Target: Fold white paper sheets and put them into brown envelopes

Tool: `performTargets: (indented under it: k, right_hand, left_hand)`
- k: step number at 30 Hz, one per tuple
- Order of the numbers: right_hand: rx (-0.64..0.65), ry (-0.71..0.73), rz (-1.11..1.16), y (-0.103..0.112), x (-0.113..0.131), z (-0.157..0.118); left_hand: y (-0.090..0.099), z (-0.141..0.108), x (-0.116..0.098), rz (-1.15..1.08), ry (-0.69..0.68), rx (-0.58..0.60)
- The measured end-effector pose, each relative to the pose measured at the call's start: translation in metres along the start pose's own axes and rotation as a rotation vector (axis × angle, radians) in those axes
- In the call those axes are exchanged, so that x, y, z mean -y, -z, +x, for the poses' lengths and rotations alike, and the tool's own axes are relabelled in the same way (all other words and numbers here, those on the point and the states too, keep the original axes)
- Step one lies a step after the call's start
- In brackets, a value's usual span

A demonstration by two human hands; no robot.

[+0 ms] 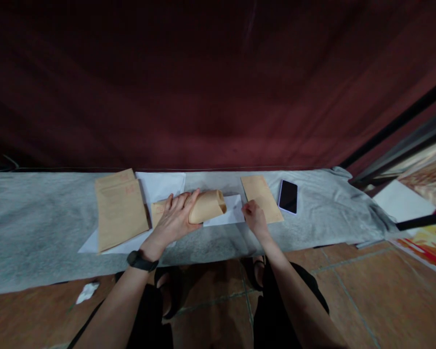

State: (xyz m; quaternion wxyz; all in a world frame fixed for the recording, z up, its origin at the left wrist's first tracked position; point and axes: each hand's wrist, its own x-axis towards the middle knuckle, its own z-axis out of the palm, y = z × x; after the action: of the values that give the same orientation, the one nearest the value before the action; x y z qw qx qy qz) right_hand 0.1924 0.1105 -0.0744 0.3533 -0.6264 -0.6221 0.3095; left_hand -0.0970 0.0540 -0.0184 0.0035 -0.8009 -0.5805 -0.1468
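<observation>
My left hand [177, 213] lies across a brown paper envelope [207, 206] and grips it, fingers over the top. The envelope bulges, with its mouth gaping toward the right. Just right of that mouth is a folded white sheet of paper [234, 211]; whether its left end is inside or beneath the envelope, I cannot tell. My right hand [253, 213] is closed in a pinch at the sheet's right edge. Beside that hand lies a flat brown envelope [263, 196], partly covered by it.
On the left, several brown envelopes [121, 213] rest on white sheets [163, 185]. A phone [288, 197] lies at the right on the grey cloth [323, 208]. A dark red curtain [218, 121] rises behind the cloth-covered surface. Crumpled white tissue [87, 292] is on the tiled floor.
</observation>
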Motion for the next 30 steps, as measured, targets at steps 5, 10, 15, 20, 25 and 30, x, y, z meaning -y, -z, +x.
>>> performTargets:
  k: [5,10,15,20,25,30]
  right_hand:
    - [0.002,-0.149,0.387,-0.002,-0.008,0.007]
    - [0.169,-0.18,0.468,-0.018,-0.003,-0.006]
    - [-0.008,-0.112,0.403,0.007,-0.003,0.002]
    - [-0.274,0.056,0.475,0.027,-0.002,0.013]
    - [-0.128,0.116,0.53,0.022,0.003,0.009]
    - [-0.072,0.123,0.324,0.025,0.001,0.007]
  left_hand:
    - [-0.005,0.003,0.002,-0.015,0.011,0.021]
    - [-0.006,0.003,0.004,-0.029,0.009,0.02]
    - [-0.008,0.003,0.007,-0.047,0.023,0.045]
    - [-0.009,0.003,0.01,-0.044,0.051,0.059]
    - [-0.008,0.004,0.01,-0.01,0.062,0.018]
    - [-0.009,0.005,0.009,0.021,0.055,-0.005]
